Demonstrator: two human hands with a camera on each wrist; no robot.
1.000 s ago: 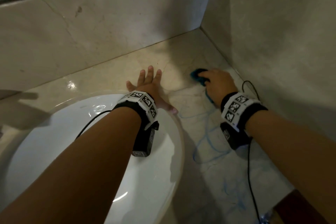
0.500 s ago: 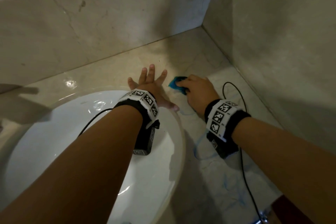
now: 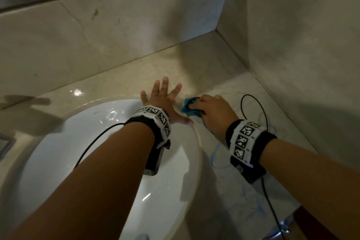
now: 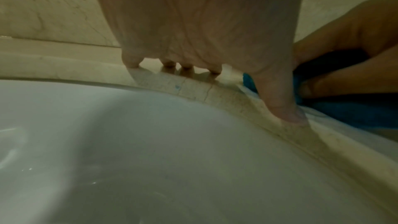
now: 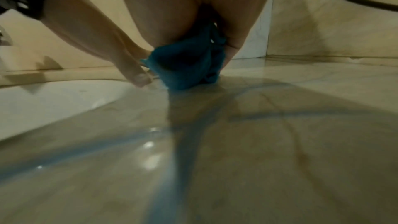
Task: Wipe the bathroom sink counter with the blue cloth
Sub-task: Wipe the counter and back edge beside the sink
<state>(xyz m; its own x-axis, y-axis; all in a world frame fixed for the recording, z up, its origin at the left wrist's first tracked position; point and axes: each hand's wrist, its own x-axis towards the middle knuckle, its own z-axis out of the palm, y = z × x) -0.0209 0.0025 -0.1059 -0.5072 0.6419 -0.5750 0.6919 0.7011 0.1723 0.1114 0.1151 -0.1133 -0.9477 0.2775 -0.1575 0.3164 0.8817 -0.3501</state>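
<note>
- The right hand grasps the bunched blue cloth, fingers curled over it and pressing it down on the table.
- The cloth sits on the marble just beside the right rim of the sink, well forward of the table's back right corner where the two walls meet.
- From the right wrist view the cloth hangs crumpled under the palm and touches the wet, glossy surface.
- The left hand lies released, fingers straight and spread, fingertips on the strip of table behind the sink rim.
- Its thumb rests on the sink's edge, touching or almost touching the cloth.
- Faint blue streaks mark the table toward its front edge.
- A black cable loops over the table right of the right hand.
</note>
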